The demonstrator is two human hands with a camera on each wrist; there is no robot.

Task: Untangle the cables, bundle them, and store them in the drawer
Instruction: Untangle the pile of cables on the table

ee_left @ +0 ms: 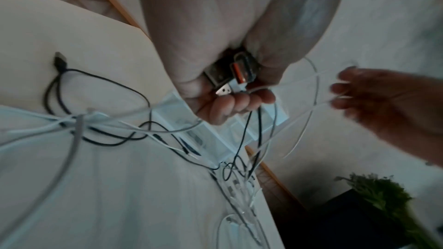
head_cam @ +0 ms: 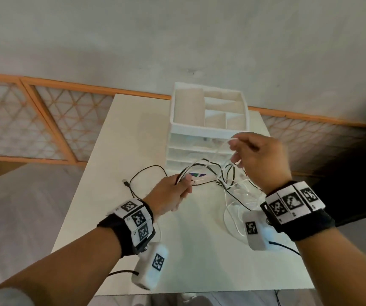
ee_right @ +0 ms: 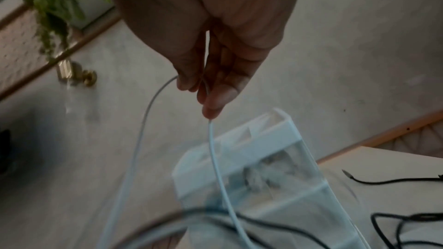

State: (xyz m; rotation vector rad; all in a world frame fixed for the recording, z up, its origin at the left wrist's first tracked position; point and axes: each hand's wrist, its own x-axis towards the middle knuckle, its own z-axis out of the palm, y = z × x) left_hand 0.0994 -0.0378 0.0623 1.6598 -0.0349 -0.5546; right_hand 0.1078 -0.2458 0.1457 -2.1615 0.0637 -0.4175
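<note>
Bench (head_cam: 133, 133) left: bare, open for a hand.
Bench centre: tangled cables (head_cam: 228, 182) block.
Bench rear: drawer unit (head_cam: 208, 129) stands.

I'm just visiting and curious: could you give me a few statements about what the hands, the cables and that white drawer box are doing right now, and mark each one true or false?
1. The right hand pinches a white cable lifted above the table. True.
2. The left hand is empty and lies flat on the table. False: it grips cable plugs and cable strands.
3. The cables are already bundled inside a drawer. False: black and white cables lie tangled on the table in front of the drawer unit.
4. A black cable loops on the table left of the drawer unit. True.
5. The drawer unit's top tray has divided compartments. True.
</note>
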